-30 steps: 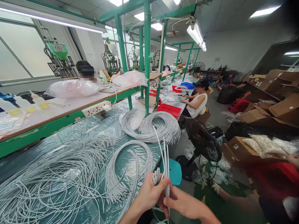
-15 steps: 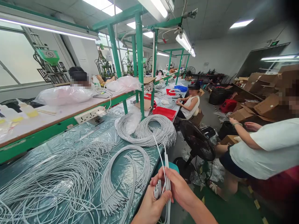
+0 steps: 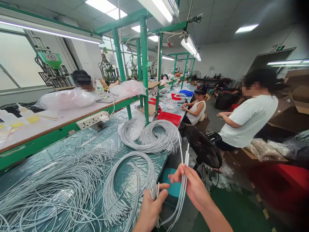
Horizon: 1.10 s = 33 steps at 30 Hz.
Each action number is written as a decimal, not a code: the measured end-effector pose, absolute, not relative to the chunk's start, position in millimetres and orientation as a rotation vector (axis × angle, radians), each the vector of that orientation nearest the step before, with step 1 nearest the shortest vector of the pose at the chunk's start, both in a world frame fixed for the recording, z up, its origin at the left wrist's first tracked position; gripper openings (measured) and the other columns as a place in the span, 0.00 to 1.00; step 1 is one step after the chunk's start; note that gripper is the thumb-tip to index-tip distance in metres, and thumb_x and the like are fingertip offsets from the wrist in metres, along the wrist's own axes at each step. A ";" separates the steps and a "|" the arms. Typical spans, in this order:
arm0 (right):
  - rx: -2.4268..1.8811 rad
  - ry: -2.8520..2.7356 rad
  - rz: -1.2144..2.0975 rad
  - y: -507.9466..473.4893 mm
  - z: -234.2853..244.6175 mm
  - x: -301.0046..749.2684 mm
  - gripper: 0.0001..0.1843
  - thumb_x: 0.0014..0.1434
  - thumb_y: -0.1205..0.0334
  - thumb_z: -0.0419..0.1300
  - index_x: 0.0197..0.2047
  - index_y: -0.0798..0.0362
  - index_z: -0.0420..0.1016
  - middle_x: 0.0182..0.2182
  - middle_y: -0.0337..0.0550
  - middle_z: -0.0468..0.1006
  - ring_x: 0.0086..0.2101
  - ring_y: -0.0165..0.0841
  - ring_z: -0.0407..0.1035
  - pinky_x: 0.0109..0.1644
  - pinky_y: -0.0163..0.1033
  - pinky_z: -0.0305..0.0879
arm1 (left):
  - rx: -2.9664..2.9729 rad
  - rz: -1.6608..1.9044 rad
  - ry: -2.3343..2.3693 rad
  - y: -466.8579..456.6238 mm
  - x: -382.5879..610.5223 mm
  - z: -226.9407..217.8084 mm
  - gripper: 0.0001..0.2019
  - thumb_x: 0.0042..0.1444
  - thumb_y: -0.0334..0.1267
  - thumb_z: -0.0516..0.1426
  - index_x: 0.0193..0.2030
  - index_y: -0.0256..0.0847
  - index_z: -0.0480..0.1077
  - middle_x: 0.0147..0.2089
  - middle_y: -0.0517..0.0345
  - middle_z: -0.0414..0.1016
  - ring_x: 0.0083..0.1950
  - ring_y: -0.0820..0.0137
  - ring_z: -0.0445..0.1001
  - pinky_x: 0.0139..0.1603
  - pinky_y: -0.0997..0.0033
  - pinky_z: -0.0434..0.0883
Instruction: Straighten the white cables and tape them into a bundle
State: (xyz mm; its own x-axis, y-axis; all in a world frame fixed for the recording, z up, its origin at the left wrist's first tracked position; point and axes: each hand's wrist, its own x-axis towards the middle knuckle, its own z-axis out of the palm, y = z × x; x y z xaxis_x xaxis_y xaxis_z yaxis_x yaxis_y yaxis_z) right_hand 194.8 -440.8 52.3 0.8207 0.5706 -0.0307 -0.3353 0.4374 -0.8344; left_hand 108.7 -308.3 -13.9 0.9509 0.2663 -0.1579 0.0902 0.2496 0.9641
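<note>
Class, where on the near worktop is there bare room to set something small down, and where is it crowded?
Free film-covered worktop shows within the upper left of the front cable coil, and along the edge, between that coil and the rear coils. Crowded: near left, under loose cables, and farther back, where the rear coils lie beside a red tray.

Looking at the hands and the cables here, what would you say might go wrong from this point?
One strand leans away from the other strands in the right hand, so it might slip loose.

The bundle in the left hand has uneven tips and could drift further out of line.

Strands cross in the loose heap on the table, so pulling one may tangle others.
</note>
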 end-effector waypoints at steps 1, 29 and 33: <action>-0.939 -0.267 0.619 -443.8 50.7 193.8 0.22 0.61 0.43 0.59 0.28 0.51 0.61 0.18 0.32 0.64 0.17 0.25 0.59 0.26 0.34 0.62 | 1.283 0.155 0.355 -304.9 110.0 -11.5 0.29 0.49 0.61 0.62 0.44 0.34 0.76 0.16 0.71 0.47 0.18 0.80 0.44 0.20 0.76 0.44; -1.038 -0.221 1.074 -411.7 25.9 154.0 0.28 0.54 0.34 0.61 0.30 0.52 0.62 0.17 0.25 0.50 0.15 0.18 0.38 0.16 0.27 0.35 | 1.329 0.340 0.348 -286.5 121.7 43.0 0.21 0.48 0.53 0.64 0.32 0.33 0.78 0.19 0.63 0.62 0.23 0.77 0.59 0.26 0.76 0.59; -1.072 -0.239 1.120 -413.3 27.1 156.2 0.29 0.53 0.33 0.61 0.30 0.52 0.61 0.17 0.25 0.47 0.15 0.18 0.36 0.17 0.29 0.32 | 1.375 0.356 0.363 -281.7 119.0 40.3 0.23 0.49 0.52 0.64 0.43 0.32 0.79 0.18 0.69 0.52 0.22 0.79 0.50 0.24 0.77 0.53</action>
State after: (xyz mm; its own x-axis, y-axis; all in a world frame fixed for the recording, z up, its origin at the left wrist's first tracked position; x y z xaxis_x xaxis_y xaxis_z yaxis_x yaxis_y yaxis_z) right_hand 156.2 -413.3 27.1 0.4680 0.8179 -0.3348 -0.6104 0.0251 -0.7917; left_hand 119.0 -281.7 40.3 0.8924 0.4492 -0.0422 -0.0337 0.1597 0.9866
